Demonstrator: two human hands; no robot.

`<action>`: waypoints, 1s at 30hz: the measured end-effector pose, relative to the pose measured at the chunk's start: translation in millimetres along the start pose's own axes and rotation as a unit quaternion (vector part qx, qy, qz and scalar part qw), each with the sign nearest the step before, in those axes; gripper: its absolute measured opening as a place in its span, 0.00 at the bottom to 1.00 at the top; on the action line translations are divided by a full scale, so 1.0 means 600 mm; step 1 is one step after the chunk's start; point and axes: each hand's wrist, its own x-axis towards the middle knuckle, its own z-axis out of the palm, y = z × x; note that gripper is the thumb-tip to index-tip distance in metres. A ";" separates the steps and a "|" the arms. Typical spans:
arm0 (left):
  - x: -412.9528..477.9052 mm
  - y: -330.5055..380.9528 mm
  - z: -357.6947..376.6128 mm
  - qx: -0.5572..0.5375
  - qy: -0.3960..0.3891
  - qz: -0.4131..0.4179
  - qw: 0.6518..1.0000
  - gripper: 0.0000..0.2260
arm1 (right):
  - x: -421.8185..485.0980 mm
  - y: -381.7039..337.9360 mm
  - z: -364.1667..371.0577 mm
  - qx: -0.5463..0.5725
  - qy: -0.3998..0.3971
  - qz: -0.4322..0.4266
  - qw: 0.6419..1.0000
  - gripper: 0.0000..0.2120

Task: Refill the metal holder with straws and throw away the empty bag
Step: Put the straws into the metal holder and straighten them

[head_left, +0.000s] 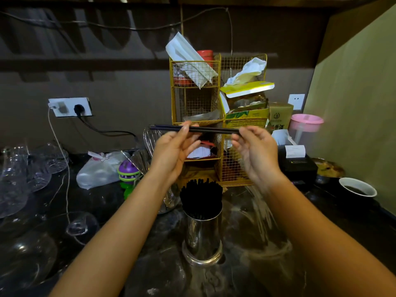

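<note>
Both hands are up at centre frame, and between them a small bunch of black straws (211, 130) lies level, running left to right. The left hand (174, 146) pinches the bunch a little in from its left end, fingertips (186, 127) closed over the top. The right hand (258, 150) grips the right end, thumb and fingers closed on it. Directly below, at lower centre, the metal holder (202, 236) stands upright on the dark counter (246, 281), and it is packed with black straws (201, 197) standing on end, their tips bristling above the rim. The held bunch hangs well above those tips, not touching them. Just right of the holder, under the right forearm, a clear plastic bag (266, 224) shimmers on the counter; whether anything is inside it I cannot tell. Behind the hands rises a yellow wire rack (199, 103), stuffed with packets and paper. Far right, a white cup (357, 187) sits by the wall. Clear glassware (25, 172) crowds the left edge.
</note>
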 end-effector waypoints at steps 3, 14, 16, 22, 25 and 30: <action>0.011 0.010 -0.001 -0.003 0.010 0.021 1.000 0.07 | -0.007 0.034 -0.017 -0.004 -0.033 0.070 0.997 0.05; 0.021 0.030 -0.013 0.289 -0.107 0.014 0.951 0.06 | -0.009 0.068 -0.034 -0.342 -0.213 0.116 0.908 0.11; 0.015 0.017 -0.020 0.317 -0.131 0.004 0.939 0.07 | -0.010 0.049 -0.017 -0.360 -0.232 0.040 0.903 0.23; -0.009 -0.033 -0.035 0.334 -0.143 0.000 0.932 0.08 | -0.022 0.036 0.026 -0.482 -0.308 -0.196 0.797 0.27; -0.017 -0.050 -0.038 0.349 -0.141 0.000 0.926 0.08 | -0.019 0.054 0.030 -0.528 -0.315 -0.233 0.754 0.25; -0.018 -0.082 -0.054 0.440 -0.145 -0.023 0.886 0.07 | -0.018 0.080 0.016 -0.560 -0.253 -0.237 0.752 0.19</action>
